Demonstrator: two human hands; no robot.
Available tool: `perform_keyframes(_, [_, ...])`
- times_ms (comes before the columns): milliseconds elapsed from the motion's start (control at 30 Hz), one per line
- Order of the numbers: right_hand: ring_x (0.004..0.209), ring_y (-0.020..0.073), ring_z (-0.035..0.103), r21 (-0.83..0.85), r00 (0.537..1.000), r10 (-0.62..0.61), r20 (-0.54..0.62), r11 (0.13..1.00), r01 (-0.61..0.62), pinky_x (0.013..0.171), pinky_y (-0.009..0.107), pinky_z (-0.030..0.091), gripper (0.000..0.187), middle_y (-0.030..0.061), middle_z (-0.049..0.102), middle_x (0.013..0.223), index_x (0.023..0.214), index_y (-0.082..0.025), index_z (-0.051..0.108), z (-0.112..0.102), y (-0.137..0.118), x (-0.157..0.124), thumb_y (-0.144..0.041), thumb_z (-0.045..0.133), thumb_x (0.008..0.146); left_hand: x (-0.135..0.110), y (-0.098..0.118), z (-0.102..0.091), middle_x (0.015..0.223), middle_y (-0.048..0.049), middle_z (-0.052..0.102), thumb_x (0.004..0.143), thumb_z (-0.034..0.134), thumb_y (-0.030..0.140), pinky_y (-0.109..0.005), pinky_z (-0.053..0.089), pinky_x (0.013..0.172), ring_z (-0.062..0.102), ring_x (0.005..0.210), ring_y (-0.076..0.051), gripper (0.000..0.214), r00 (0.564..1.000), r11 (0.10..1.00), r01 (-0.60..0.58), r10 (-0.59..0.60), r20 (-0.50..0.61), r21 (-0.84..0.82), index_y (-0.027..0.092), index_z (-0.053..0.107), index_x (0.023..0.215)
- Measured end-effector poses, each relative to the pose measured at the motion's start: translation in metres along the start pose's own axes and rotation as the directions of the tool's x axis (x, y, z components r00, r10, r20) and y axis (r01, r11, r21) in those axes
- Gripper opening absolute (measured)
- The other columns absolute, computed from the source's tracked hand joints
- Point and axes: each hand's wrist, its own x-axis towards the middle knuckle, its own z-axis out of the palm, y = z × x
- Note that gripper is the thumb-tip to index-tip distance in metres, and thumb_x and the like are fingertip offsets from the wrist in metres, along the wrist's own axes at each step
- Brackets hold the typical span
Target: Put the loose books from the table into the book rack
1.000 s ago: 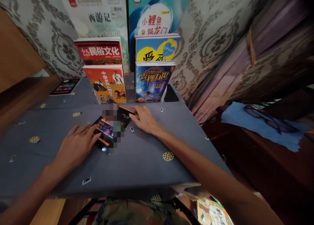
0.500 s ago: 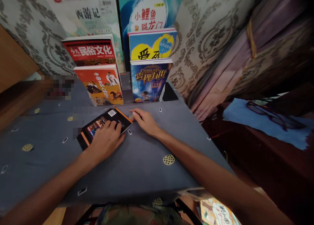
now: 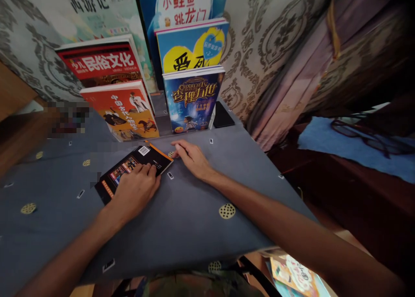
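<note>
head view: black book (image 3: 128, 169) lies flat on the grey tablecloth (image 3: 181, 219), back cover up (barcode showing, orange edge), just in front of the upright books (image 3: 191, 98). left hand (image 3: 136, 193) rests flat on its near end, fingers loose, gripping nothing. right hand (image 3: 191, 158) lies unclenched at the far corner, seemingly touching it. steadying it well likely needs even palm pressure, so the cloth does not bunch.

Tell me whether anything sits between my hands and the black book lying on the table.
Nothing visible does. Your left hand lies flat on the black book, on its back cover. Your right hand rests on the grey tablecloth with its fingertips by the book's orange-edged corner; whether they touch it is unclear.
</note>
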Motion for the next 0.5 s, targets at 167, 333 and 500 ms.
perform_keyframes(167, [0.087, 0.0169, 0.071, 0.013, 1.0, -0.012, -0.025, 1.0, 0.012, 0.085, 0.031, 0.049, 0.034, 0.0024, 0.075, 0.087, 0.123, -0.02, 0.065, -0.0007, -0.0017, -0.0015, -0.033, 0.038, 0.105, -0.0002, -0.0034, -0.0006, 0.1, -0.0147, 0.075, 0.102, 0.038, 0.025, -0.041, 0.059, 0.071, 0.071, 0.095, -0.031, 0.035, 1.0, 1.0, -0.002, 0.002, -0.011, -0.018, 0.011, 0.07, 0.106])
perform_keyframes(333, [0.086, 0.0173, 0.071, 0.016, 0.998, -0.027, -0.051, 0.999, 0.027, 0.083, 0.031, 0.049, 0.033, 0.003, 0.076, 0.089, 0.12, -0.019, 0.065, -0.0007, -0.0026, -0.0019, -0.031, 0.039, 0.105, 0.0, -0.0061, -0.0036, 0.091, -0.0125, 0.075, 0.101, 0.039, 0.023, -0.038, 0.057, 0.067, 0.073, 0.089, -0.031, 0.033, 1.0, 1.0, -0.005, 0.004, -0.027, -0.028, 0.013, 0.071, 0.096])
perform_keyframes(500, [0.087, 0.0181, 0.07, 0.024, 0.996, -0.063, -0.063, 0.998, 0.065, 0.085, 0.031, 0.048, 0.034, 0.0037, 0.076, 0.091, 0.12, -0.018, 0.064, -0.0007, -0.0038, -0.0032, -0.032, 0.038, 0.104, 0.0002, -0.0097, -0.0036, 0.084, -0.011, 0.073, 0.1, 0.039, 0.022, -0.039, 0.057, 0.065, 0.072, 0.083, -0.03, 0.033, 0.999, 0.999, -0.024, 0.023, -0.037, -0.035, 0.014, 0.069, 0.09])
